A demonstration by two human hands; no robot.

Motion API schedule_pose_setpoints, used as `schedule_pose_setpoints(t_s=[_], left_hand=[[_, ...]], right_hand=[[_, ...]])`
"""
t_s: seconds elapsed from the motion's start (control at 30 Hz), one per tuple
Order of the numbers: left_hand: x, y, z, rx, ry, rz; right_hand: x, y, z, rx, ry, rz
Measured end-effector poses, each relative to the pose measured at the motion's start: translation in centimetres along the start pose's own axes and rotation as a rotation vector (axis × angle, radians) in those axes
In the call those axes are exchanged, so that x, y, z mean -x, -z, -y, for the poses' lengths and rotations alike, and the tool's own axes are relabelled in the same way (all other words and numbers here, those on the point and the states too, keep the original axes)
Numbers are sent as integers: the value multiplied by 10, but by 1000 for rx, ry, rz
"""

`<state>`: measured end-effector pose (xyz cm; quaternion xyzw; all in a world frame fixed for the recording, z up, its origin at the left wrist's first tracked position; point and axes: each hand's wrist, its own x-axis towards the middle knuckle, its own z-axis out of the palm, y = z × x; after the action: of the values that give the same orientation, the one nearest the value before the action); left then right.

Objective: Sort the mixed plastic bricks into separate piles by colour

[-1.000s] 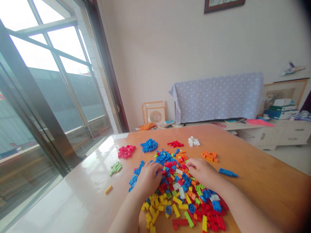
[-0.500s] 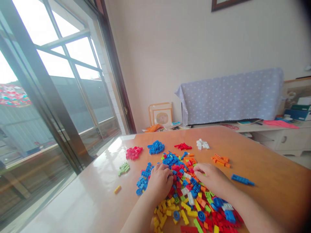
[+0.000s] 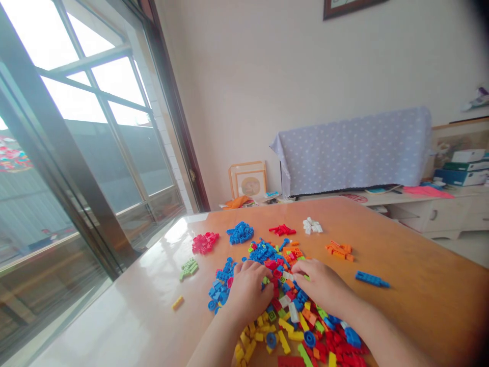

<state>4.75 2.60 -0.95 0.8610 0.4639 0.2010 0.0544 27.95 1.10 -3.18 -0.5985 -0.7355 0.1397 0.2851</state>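
Note:
A mixed heap of toy building bricks [image 3: 293, 312] in several colours lies before me on the table. My left hand [image 3: 250, 286] rests palm down on the heap's left side, its fingers bent and apart over red and blue bricks. At the right of the heap, my right hand [image 3: 316, 279] reaches in with thumb and fingers apart, its fingertips among red, orange and white bricks. No brick shows clearly held in either hand; the undersides are hidden. Blue bricks [image 3: 219, 290] lie left of my left hand, and yellow bricks [image 3: 250, 342] lie nearer me.
Around the heap on the table [image 3: 126, 316] sit sorted groups: pink bricks [image 3: 205, 243], blue bricks [image 3: 240, 232], red bricks [image 3: 282, 230], white bricks [image 3: 312, 226], orange bricks [image 3: 340, 251] and pale green bricks [image 3: 188, 269]. A yellow brick [image 3: 178, 303] and a blue piece [image 3: 372, 279] lie apart.
My right hand has moved slightly left, closer to my left hand, over the heap. My left hand stays on the bricks. The whole view has shifted slightly.

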Motion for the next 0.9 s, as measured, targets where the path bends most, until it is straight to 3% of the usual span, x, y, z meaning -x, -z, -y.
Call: schedule_pose_setpoints(t_s=[0.5,0.7,0.8,0.9], left_hand=[[-1,-3,-15,7,9,19],[-5,-2,-4,176,55,-136],[-14,5,14,416,198,-253],[-26,16,42,727,462,-381]], right_hand=[[0,-2,-1,-17,13,5],[-2,-5,-11,-25,31,13],[-2,-5,-12,-26,31,13],[-2,-5,-11,-37,41,24]])
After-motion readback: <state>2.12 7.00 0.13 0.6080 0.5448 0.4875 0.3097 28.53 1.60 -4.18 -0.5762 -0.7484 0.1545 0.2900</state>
